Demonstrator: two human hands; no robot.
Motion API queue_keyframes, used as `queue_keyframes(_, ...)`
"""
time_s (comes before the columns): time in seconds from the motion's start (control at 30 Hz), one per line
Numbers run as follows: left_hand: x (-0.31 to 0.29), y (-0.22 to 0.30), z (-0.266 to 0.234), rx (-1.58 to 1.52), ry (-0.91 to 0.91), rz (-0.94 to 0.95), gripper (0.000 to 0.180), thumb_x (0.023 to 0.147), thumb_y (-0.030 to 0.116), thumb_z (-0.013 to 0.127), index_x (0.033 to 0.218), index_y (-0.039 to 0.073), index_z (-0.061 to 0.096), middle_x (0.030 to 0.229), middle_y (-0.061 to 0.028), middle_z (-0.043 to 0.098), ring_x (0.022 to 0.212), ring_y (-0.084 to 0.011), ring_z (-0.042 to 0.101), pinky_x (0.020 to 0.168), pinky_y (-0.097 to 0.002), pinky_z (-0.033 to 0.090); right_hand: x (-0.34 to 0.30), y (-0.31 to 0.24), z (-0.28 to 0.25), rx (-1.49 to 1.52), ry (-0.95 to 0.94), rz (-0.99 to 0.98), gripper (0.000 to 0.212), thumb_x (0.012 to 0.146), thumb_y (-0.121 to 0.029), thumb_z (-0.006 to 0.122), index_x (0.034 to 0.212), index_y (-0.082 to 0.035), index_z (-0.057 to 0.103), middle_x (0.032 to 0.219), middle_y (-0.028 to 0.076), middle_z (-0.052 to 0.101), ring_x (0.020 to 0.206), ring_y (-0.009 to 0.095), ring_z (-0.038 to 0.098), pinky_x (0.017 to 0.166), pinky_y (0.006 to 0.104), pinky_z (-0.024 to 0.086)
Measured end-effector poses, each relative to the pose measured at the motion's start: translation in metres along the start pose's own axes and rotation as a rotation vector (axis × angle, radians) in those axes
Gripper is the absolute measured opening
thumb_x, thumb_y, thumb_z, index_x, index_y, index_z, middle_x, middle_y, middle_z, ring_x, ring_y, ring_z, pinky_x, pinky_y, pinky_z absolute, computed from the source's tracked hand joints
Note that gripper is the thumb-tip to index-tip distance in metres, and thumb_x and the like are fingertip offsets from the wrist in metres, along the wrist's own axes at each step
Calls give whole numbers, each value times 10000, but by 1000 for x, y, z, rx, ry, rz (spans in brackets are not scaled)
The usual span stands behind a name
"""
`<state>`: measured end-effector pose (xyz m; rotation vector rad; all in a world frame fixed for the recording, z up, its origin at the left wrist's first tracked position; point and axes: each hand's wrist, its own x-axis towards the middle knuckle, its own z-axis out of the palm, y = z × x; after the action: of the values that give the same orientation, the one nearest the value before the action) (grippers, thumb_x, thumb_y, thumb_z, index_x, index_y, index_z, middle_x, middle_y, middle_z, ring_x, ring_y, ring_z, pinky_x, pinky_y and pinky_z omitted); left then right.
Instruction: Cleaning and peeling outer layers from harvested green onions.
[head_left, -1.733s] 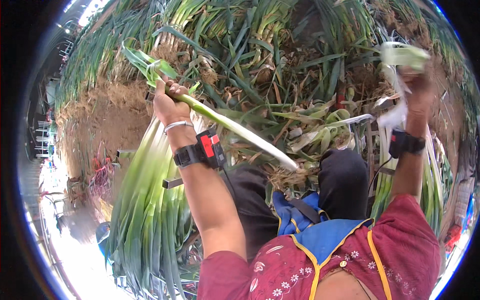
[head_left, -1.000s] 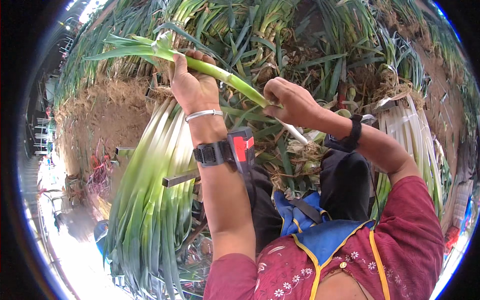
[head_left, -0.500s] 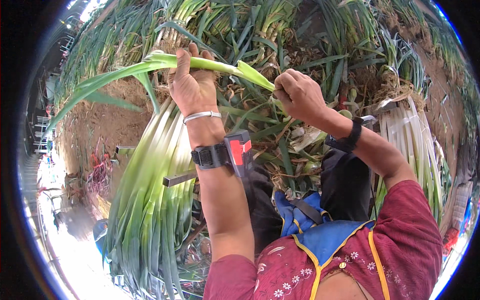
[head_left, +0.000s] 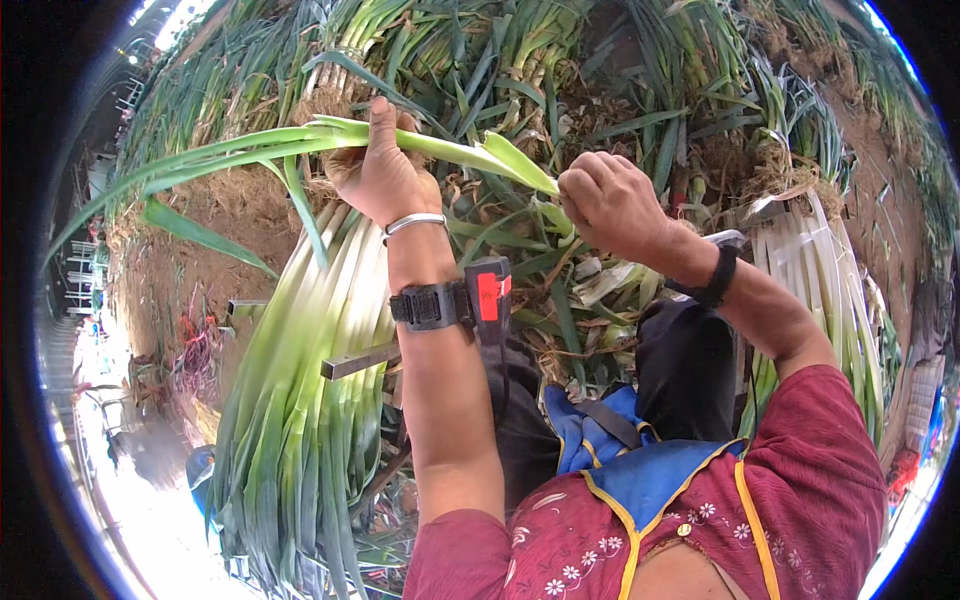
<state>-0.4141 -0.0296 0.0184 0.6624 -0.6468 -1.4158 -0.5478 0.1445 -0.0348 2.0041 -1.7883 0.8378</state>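
A long green leek (head_left: pixel 460 152) stretches sideways between my two hands. My left hand (head_left: pixel 385 178) is closed around its middle, thumb up in front and fingers mostly hidden behind the stalk. Its green leaves droop away to the left. My right hand (head_left: pixel 612 200) is clenched at the leek's right end, and its fingertips hide what exactly they pinch. Just left of that fist, a pale green leaf flap (head_left: pixel 515 160) stands loose from the stalk. Under my left wrist lies a fanned pile of trimmed leeks (head_left: pixel 310 320), white parts toward the far side.
A bundle of white-stalked leeks (head_left: pixel 815 265) lies to the right. Rooted leeks (head_left: pixel 540 60) are heaped across the far side. Peeled leaf scraps (head_left: pixel 605 285) litter the ground before my knees. A metal bar (head_left: pixel 358 361) juts out beside the left pile.
The leek has shifted a little left and lower with my left hand. My right fist has moved slightly right and down, and the loose flap on the stalk stands out more.
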Motion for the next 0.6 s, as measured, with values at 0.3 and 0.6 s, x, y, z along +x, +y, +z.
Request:
queue_keyframes(0.3,0,0,3,221,39,142,454,752,-32,743,999,32,367,895,-124,573,648,-180,610,526,-258,562,-2,-22,-35,529,-233,16,162,736,-47,639,846,-39,521,834,86,530,787,291,568,675,387,470)
queue_keyframes(0.6,26,4,-19,150,119,242,444,750,-49,737,1083,59,463,689,-87,595,514,-135,539,426,-233,458,-11,-4,-64,1227,-336,493,106,946,-66,529,1000,-27,447,832,19,538,784,70,544,694,221,431)
